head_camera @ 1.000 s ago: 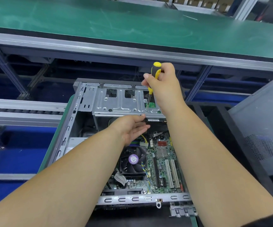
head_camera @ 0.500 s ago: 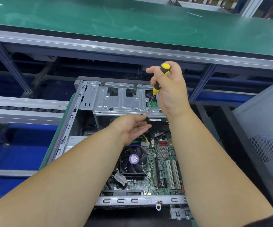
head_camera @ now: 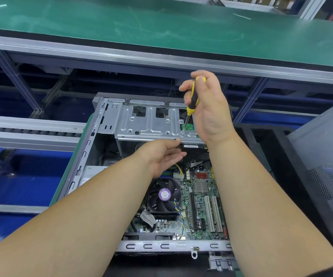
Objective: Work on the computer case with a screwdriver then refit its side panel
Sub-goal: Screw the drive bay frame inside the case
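I see the computer case (head_camera: 85, 148) lying open on its side in front of me, its side panel (head_camera: 327, 156) off and leaning upright at the right, cut off by the frame edge. Inside the case sit the green motherboard (head_camera: 203, 206), a black cooler fan (head_camera: 164, 196) with a purple sticker, and at the far end a silver drive cage (head_camera: 151, 122). My right hand (head_camera: 209, 108) grasps the yellow-and-black screwdriver (head_camera: 192, 98), fingers curled round the handle, tip set on a screw (head_camera: 182, 133) on the cage. My left hand (head_camera: 161, 156) is relaxed with straight fingers, fingertips at the cage's lower edge; I cannot tell whether they touch it. My forearms hide much of the case's interior. A green tabletop (head_camera: 161, 27) runs beyond.
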The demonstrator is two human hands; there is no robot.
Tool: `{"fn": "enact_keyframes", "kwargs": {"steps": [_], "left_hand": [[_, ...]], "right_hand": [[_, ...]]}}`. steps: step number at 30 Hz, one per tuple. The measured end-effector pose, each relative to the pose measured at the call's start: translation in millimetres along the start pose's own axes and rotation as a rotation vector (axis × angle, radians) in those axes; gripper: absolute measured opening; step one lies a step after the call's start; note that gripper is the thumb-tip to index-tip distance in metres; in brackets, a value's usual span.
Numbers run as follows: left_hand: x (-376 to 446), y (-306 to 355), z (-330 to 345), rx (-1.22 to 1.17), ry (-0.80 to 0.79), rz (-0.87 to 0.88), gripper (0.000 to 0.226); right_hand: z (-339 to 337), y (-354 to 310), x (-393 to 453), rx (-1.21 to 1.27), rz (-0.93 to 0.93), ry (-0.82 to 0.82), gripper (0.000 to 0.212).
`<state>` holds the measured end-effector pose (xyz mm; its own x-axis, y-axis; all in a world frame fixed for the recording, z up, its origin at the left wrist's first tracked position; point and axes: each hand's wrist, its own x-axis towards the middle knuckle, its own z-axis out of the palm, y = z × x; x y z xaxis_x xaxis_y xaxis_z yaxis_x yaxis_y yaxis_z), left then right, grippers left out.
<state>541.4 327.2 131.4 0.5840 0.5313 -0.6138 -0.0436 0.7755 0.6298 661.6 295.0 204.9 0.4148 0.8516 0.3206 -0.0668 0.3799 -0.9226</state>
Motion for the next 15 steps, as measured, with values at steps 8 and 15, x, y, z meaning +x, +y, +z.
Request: {"fn": "enact_keyframes", "kwargs": {"steps": [8,15], "left_hand": [[-0.6,0.2,-0.1,-0.005,0.004,0.001,0.018],[-0.5,0.5,0.6,-0.001,0.006,0.0,0.018]], "right_hand": [[-1.6,0.3,-0.4,0.023,0.004,-0.049,0.01],[-2.0,2.2,-0.3,0.028,-0.009,-0.027,0.025]]}}
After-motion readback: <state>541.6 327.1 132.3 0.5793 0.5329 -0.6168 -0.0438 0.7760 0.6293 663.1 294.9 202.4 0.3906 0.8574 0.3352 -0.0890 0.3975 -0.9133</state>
